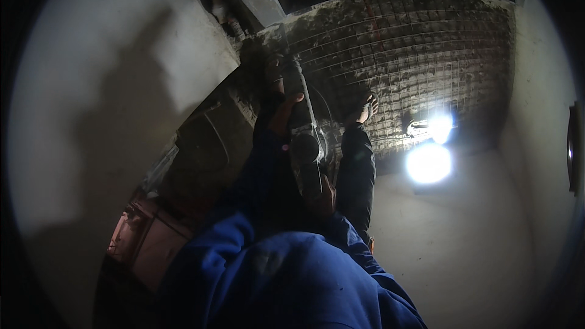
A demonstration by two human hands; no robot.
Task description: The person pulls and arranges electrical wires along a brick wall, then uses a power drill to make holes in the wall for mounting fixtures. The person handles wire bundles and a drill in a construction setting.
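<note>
A long, grey, dust-covered power tool with a round housing at its middle stretches away in front of my body. My left hand is closed around its front part, thumb lying on top. Around the near end wraps my right hand, partly hidden by shadow and the tool. The far tip of the tool points toward the dark, rough floor, and I cannot tell whether it touches. Its exact kind is hard to make out in the dim light.
Wire mesh covers the rough floor ahead and to the right. My sandalled right foot stands at its edge. A bright lamp glares by the right wall. At lower left is a reddish box; a pale wall rises left.
</note>
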